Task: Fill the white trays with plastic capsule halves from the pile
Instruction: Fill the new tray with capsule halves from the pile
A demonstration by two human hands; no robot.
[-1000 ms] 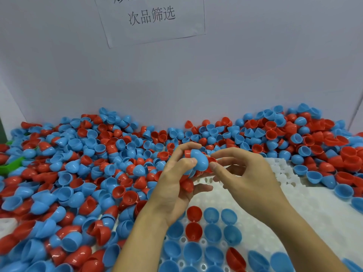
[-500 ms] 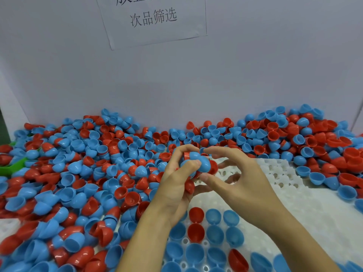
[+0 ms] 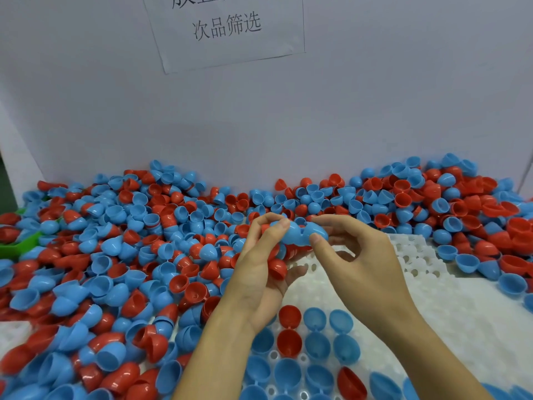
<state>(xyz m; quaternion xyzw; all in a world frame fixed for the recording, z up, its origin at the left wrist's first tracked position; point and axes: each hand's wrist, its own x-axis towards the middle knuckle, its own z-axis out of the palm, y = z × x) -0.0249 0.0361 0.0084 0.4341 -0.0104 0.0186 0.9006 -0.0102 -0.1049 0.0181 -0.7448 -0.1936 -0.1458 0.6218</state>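
A big pile of blue and red capsule halves (image 3: 121, 255) covers the table's left and back. A white tray (image 3: 450, 321) with round sockets lies at front right; several blue and red halves (image 3: 291, 342) sit in its near sockets. Above the tray's far edge, my left hand (image 3: 259, 272) holds a handful of halves, a red one (image 3: 277, 268) showing in the palm, and its thumb and fingers pinch a blue capsule half (image 3: 291, 233). My right hand (image 3: 357, 264) pinches a second blue half (image 3: 315, 233) joined to it on the right.
A white wall with a paper sign (image 3: 227, 27) bearing Chinese characters rises behind the pile. A green object (image 3: 17, 246) pokes out at the far left. More loose halves (image 3: 476, 215) heap along the right side. Another white tray corner (image 3: 11, 333) shows at lower left.
The blue piece between my hands now shows as two halves side by side; my right fingers have closed on the right one. Both hands stay above the tray's far edge.
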